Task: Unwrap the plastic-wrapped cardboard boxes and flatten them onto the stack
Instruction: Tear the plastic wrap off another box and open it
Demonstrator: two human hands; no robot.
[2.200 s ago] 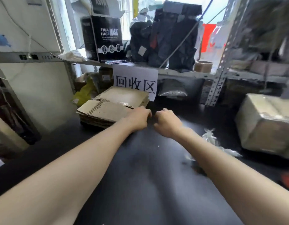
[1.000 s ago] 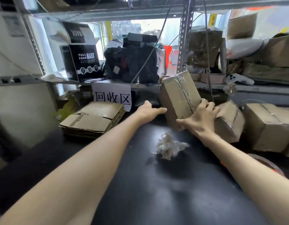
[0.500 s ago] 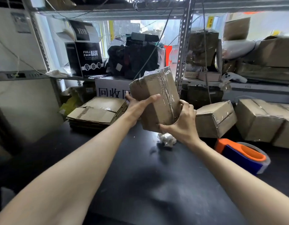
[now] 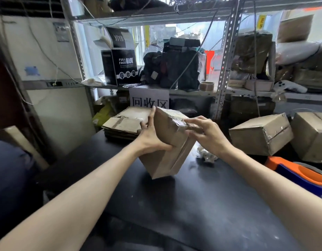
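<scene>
I count three wrapped boxes. One wrapped box (image 4: 165, 156) is in my hands over the middle of the table (image 4: 174, 214), its long axis nearly upright, top tipped away toward the far edge. I cannot tell if its low corner touches the table. My left hand (image 4: 151, 136) grips its left side, thumb across the near face. My right hand (image 4: 209, 134) pinches the plastic wrap (image 4: 180, 122) at the upper right edge. Two other boxes (image 4: 259, 134) (image 4: 312, 136) lie on their sides at the far right edge. One stack of flattened cardboard (image 4: 124, 125) sits at the far left corner. One plastic wad (image 4: 206, 154) lies just right of the held box.
</scene>
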